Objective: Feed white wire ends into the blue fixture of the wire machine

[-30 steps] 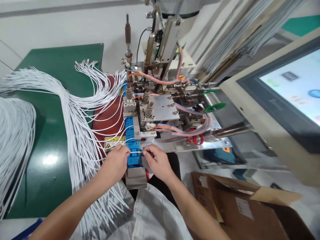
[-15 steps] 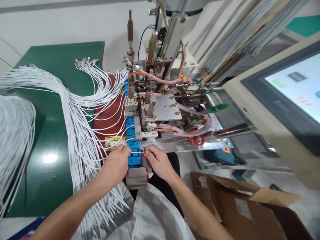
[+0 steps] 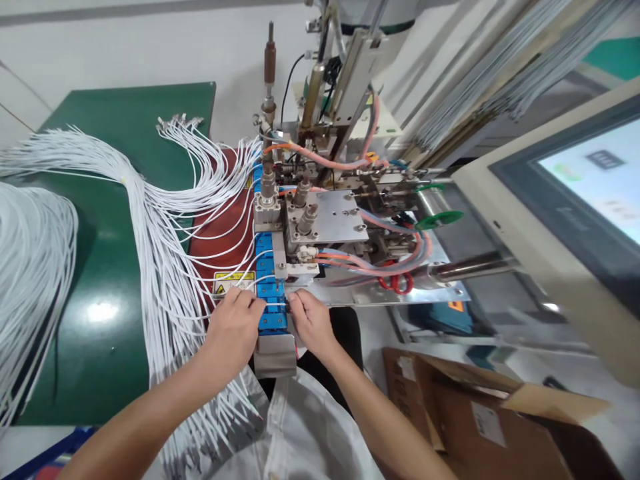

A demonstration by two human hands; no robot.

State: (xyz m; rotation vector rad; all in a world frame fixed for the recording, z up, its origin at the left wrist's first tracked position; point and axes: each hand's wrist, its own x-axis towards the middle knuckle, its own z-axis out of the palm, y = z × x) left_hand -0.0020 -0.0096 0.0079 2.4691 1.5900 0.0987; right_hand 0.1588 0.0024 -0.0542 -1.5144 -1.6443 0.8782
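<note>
A white cable (image 3: 274, 305) lies across a blue fixture block (image 3: 273, 320) at the near end of the machine's row of blocks. My left hand (image 3: 237, 327) pinches this cable on the block's left side. At the right edge of the block, my right hand (image 3: 311, 323) is closed around the cable's end, and its fingers hide the tip. Farther along the row, other white cables run into the blue blocks (image 3: 264, 250). A large bundle of white cables (image 3: 145, 267) spreads left of my left hand and down over my lap.
The machine (image 3: 330, 217) with metal plates, orange tubes and a green-flanged spool (image 3: 437, 219) stands ahead. A screen (image 3: 595, 173) juts in at right. Below it are cardboard boxes (image 3: 480, 413). A green table (image 3: 110, 360) with another cable coil (image 3: 35, 267) is on the left.
The red light seen by my right fingertips earlier is no longer visible. My right fingers have closed farther over the cable's end. The whole view has shifted slightly.
</note>
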